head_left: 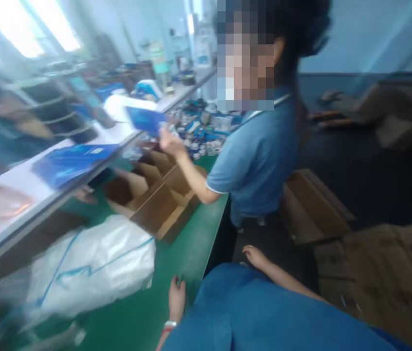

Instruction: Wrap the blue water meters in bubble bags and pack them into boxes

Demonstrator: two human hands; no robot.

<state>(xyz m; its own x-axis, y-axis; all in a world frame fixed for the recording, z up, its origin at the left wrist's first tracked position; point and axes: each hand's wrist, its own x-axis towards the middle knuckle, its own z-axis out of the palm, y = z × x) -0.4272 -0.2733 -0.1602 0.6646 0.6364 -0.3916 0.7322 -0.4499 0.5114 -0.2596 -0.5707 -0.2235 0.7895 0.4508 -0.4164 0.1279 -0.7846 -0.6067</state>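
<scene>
My left hand [177, 298], a band at its wrist, is at the edge of the green tabletop [191, 256], fingers loosely apart and nothing in them. Off the table's side, in front of my blue shirt, my right hand [256, 257] hangs empty with its fingers relaxed and partly blurred. A white plastic sack [107, 263] with blue lines lies left of my left hand, not touched by it. Beyond it stands a divided cardboard box [169, 209]. A co-worker [260, 156] in a blue shirt reaches over this box, holding a flat blue packet [145, 119].
A raised shelf [82, 180] runs along the table's left side, with a blue packet [70, 163] on it. Many small parts [206, 129] are heaped at the back. An open carton [311, 204] and flattened cardboard [384, 263] are on the right. Another person [5, 131] is at far left.
</scene>
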